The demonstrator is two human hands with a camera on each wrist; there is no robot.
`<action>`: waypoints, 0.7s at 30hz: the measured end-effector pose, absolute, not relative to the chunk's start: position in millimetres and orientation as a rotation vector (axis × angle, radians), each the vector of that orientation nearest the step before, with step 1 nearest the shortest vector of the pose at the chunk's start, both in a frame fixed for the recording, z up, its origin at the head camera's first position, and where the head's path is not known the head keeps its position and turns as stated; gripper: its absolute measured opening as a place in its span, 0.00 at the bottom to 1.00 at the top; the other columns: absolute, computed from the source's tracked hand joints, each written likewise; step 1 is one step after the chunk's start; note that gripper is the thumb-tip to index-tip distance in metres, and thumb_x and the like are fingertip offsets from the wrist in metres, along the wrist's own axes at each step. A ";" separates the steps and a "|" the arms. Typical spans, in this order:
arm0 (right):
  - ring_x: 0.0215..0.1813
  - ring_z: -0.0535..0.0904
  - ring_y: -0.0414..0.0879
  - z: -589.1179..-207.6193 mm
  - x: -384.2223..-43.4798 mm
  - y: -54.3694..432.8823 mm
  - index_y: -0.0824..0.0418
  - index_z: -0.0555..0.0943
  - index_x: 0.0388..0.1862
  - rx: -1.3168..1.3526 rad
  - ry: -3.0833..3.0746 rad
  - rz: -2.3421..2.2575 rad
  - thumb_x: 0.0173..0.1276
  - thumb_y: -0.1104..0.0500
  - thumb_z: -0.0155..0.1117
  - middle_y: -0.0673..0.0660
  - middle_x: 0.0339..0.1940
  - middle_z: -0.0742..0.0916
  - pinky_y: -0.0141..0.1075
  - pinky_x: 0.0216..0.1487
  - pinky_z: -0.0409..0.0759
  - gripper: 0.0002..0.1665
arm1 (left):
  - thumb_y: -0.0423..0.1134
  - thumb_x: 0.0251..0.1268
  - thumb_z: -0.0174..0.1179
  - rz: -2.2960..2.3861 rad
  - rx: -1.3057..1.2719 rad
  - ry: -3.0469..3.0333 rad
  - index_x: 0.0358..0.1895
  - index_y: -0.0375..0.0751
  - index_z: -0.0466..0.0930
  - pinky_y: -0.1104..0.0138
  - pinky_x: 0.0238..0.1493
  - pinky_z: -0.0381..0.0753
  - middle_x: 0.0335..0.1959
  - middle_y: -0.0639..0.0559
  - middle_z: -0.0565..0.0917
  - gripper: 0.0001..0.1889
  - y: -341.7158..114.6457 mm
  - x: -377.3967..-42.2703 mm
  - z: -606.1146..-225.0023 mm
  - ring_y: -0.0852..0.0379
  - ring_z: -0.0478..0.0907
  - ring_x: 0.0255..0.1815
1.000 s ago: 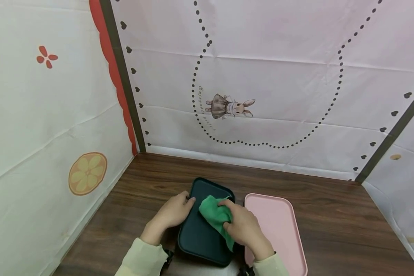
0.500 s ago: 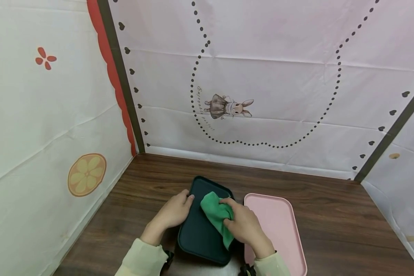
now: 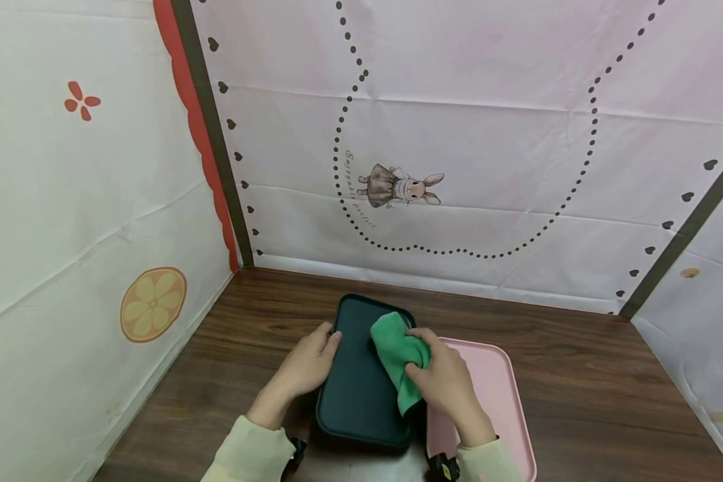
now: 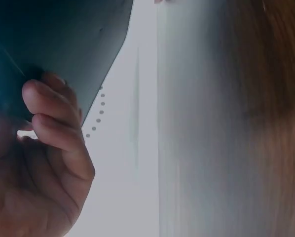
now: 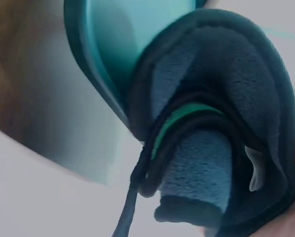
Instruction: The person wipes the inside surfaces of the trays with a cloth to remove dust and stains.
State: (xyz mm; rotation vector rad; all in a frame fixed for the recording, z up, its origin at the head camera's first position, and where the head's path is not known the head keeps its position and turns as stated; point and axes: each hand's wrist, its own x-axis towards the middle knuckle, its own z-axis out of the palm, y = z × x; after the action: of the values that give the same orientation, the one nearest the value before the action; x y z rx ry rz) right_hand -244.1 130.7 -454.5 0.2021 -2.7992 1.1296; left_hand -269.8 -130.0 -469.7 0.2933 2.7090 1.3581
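My left hand (image 3: 306,361) grips the left edge of a dark green rectangular tray (image 3: 358,381), thumb on top. In the left wrist view its fingers (image 4: 58,131) curl against the tray's underside (image 4: 83,44). The tray is held above the table, over its front part. My right hand (image 3: 448,381) pinches a bunched green cloth (image 3: 395,348), which lies along the tray's right side and overlaps its right rim. Close up in the right wrist view, the cloth (image 5: 199,163) hangs in folds with dark edging, beside the tray's rim (image 5: 91,69).
A pink rectangular tray (image 3: 499,381) lies on the dark wood table (image 3: 584,395) to the right, partly behind my right arm. Patterned white sheets (image 3: 488,167) stand as walls at the back and sides.
The dark green tray has shifted away from me and a little right, with my left hand still on its edge. My right hand has moved the cloth up and right towards the tray's right rim.
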 end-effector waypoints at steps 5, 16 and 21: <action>0.23 0.74 0.44 -449.4 -244.3 137.3 0.48 0.80 0.66 0.090 -2.696 1.180 0.63 0.64 0.69 0.57 0.27 0.86 0.37 0.25 0.72 0.31 | 0.51 0.88 0.39 1.419 0.306 2.720 0.78 0.28 0.59 0.43 0.63 0.79 0.46 0.36 0.86 0.31 -122.3 -267.2 -470.0 0.43 0.84 0.56; 0.36 0.82 0.54 -448.2 -246.2 140.5 0.50 0.79 0.70 -0.004 -2.600 1.063 0.67 0.60 0.69 0.65 0.52 0.89 0.45 0.32 0.77 0.31 | 0.49 0.88 0.38 1.570 0.397 2.608 0.75 0.33 0.62 0.68 0.17 0.68 0.14 0.57 0.67 0.27 -103.3 -258.1 -464.5 0.61 0.60 0.11; 0.58 0.79 0.66 -450.1 -244.6 140.0 0.48 0.76 0.73 0.005 -2.666 0.981 0.70 0.54 0.70 0.69 0.65 0.80 0.58 0.51 0.78 0.33 | 0.50 0.88 0.38 1.613 0.421 2.601 0.69 0.37 0.68 0.67 0.21 0.72 0.18 0.55 0.71 0.23 -98.7 -257.2 -465.0 0.62 0.66 0.15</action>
State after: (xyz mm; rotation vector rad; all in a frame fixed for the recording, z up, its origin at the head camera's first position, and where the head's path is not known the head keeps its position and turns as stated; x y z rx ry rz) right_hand -244.6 140.0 -450.1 0.0045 -2.6661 0.9812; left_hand -257.2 -98.7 -465.0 0.4206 2.6008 1.6135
